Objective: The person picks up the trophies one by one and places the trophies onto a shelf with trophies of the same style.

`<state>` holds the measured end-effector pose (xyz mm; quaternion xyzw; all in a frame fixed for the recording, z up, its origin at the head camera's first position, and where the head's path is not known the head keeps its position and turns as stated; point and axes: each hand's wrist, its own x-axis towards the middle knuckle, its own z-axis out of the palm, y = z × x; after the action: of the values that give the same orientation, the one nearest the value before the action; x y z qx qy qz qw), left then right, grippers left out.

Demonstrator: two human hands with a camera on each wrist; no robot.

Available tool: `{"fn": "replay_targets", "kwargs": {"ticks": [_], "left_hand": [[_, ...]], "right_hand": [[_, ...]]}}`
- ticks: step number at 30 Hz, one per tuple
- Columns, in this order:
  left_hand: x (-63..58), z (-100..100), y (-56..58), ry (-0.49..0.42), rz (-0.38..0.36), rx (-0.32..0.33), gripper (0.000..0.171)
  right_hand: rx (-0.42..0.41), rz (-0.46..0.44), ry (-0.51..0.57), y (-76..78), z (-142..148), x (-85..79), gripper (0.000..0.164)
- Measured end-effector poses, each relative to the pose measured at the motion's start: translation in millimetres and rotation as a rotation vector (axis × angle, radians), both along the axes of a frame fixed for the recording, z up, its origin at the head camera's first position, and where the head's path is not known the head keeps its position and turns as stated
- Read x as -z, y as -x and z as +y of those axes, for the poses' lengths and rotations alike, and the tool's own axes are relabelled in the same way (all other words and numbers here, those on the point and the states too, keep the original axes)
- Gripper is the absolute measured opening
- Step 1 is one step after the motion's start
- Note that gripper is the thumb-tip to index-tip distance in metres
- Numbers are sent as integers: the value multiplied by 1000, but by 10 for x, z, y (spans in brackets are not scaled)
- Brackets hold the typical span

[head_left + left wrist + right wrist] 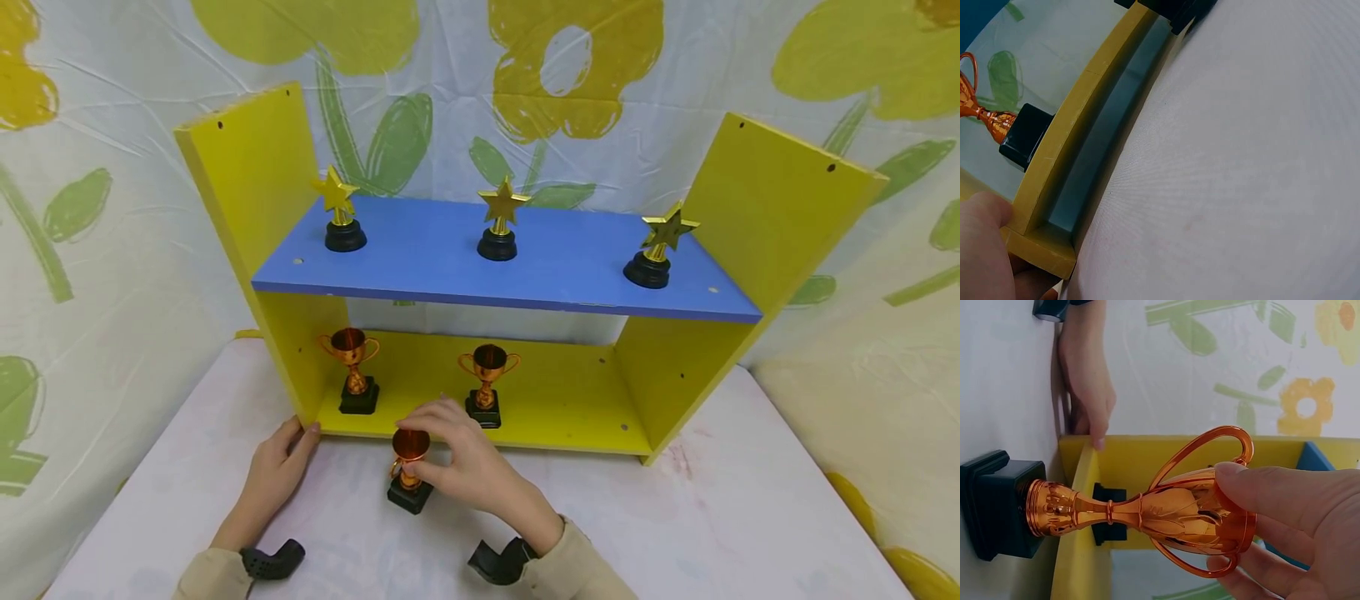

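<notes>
My right hand [476,462] pinches a bronze-coloured trophy cup [1200,515] near its rim, thumb on one side and fingers on the other. The cup's black base [409,497] is at the white tabletop, just in front of the shelf; whether it touches is hard to tell. My left hand [276,467] grips the front left corner of the yellow and blue shelf unit [480,287], and its thumb [988,209] shows on the yellow board. Two similar bronze cups stand on the lower yellow board, one at the left [351,350] and one near the middle [489,367].
On the blue upper shelf stand three gold star trophies, at the left [339,198], middle [501,208] and right [666,233]. Yellow side panels [780,217] rise above that shelf. A flower-printed cloth [450,92] hangs behind. White tabletop [720,517] spreads in front.
</notes>
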<state>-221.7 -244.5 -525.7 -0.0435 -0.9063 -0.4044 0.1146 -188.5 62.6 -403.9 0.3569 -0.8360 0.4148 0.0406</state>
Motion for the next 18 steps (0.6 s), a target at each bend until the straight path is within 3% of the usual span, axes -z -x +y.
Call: {"fn": "replay_targets", "kwargs": {"ticks": [18], "left_hand": [[6, -4, 4, 0, 3, 1, 49]], "right_hand": [[-16, 41, 31, -51, 16, -92, 42]]}}
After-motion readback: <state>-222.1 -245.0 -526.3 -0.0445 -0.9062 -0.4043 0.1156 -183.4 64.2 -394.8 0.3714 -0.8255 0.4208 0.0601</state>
